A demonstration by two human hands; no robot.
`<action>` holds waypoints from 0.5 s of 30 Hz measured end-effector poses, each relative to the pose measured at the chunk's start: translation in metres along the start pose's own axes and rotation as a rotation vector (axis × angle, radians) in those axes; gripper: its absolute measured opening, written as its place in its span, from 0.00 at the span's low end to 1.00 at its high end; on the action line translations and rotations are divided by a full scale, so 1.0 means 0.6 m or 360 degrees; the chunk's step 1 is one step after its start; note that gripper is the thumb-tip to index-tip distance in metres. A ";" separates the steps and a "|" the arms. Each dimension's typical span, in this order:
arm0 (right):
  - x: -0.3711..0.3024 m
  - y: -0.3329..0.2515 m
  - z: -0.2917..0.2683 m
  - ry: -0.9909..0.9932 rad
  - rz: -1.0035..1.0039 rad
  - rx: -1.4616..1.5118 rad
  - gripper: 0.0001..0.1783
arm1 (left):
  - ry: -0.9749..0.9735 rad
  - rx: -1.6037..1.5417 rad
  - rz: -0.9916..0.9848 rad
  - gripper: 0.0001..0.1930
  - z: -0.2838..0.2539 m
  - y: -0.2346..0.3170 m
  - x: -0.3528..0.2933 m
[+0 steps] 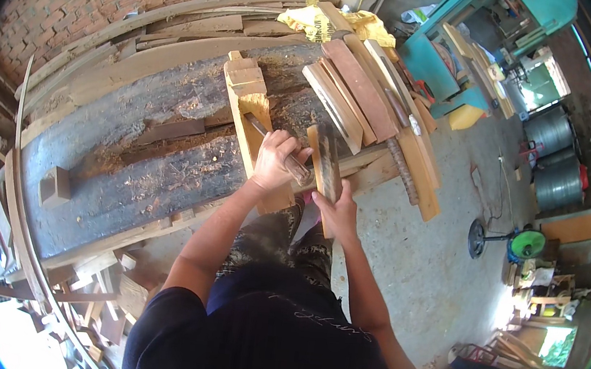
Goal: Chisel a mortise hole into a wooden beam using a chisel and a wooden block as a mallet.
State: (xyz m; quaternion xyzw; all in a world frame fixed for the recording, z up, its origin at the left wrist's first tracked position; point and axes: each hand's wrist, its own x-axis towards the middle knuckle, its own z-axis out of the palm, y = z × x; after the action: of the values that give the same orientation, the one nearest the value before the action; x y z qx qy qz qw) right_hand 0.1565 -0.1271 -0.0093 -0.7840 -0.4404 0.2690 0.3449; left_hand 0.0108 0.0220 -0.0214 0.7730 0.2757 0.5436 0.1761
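My left hand [276, 159] is closed around a chisel [297, 169]; its blade points to the upper left, over a light timber piece [244, 108]. That timber lies across the workbench [117, 186], with pale, fresh-cut wood showing. In my right hand [338, 213] is a flat wooden block [325, 160], dark on its face and lighter along one edge. The block stands just right of the chisel's handle end, and a small gap shows between them. Where exactly the blade tip meets the wood is too small to tell.
Several planks [361, 90] lie at the bench's right end, beside a rough round stick [403, 171]. A small wooden block [54, 188] sits at the left end. Yellow sacks [310, 22], a turquoise machine [426, 61] and a fan [526, 244] stand around; wood offcuts [104, 294] lie below left.
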 end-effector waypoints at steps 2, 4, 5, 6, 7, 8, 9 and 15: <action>0.027 0.005 0.012 0.0005 -0.0060 -0.0084 0.39 | -0.0011 0.0009 -0.0073 0.15 0.002 -0.003 -0.003; 0.036 0.009 0.028 0.0027 -0.0194 -0.0183 0.40 | -0.0014 0.0010 -0.0063 0.15 0.001 -0.003 -0.004; 0.034 0.013 0.035 0.0039 -0.0186 -0.0161 0.40 | 0.0005 0.0015 -0.0069 0.15 0.000 -0.003 -0.005; 0.028 0.017 0.041 0.0055 -0.0177 -0.0076 0.40 | 0.0042 0.0008 -0.0047 0.13 -0.001 -0.003 -0.004; 0.023 0.024 0.047 0.0069 -0.0167 0.0007 0.40 | 0.0022 0.0010 -0.0033 0.13 -0.001 -0.003 -0.004; 0.019 0.043 0.056 0.0141 -0.0263 -0.0141 0.40 | 0.0070 -0.0021 -0.0047 0.14 -0.001 0.001 -0.003; 0.016 0.062 0.062 0.0162 -0.0251 -0.0118 0.40 | 0.0116 -0.0053 -0.0061 0.14 -0.001 0.004 -0.001; 0.000 0.111 0.068 0.0121 -0.0047 -0.0001 0.34 | -0.0108 -0.0123 0.0126 0.15 0.002 0.062 0.020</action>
State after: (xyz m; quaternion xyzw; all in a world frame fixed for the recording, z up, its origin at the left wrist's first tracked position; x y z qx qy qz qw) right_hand 0.1603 -0.1395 -0.0863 -0.7872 -0.4386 0.2338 0.3650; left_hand 0.0235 0.0002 0.0082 0.7939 0.2175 0.5339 0.1933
